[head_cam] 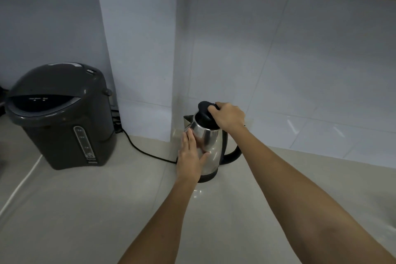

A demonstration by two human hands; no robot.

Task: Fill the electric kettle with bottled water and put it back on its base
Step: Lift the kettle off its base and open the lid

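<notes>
A stainless steel electric kettle [211, 148] with a black handle stands on its black base [209, 177] on the counter, close to the wall corner. Its black lid [204, 108] is tilted up at the top. My right hand [228, 117] grips the lid at its rear edge, above the handle. My left hand [189, 157] lies flat against the kettle's left side, fingers pointing up and thumb across the front. No water bottle is in view.
A dark grey thermo pot [62, 115] stands at the left on the pale counter [107, 210]. A black power cord [141, 149] runs from behind the thermo pot to the kettle's base. A white tiled wall [278, 60] rises right behind the kettle.
</notes>
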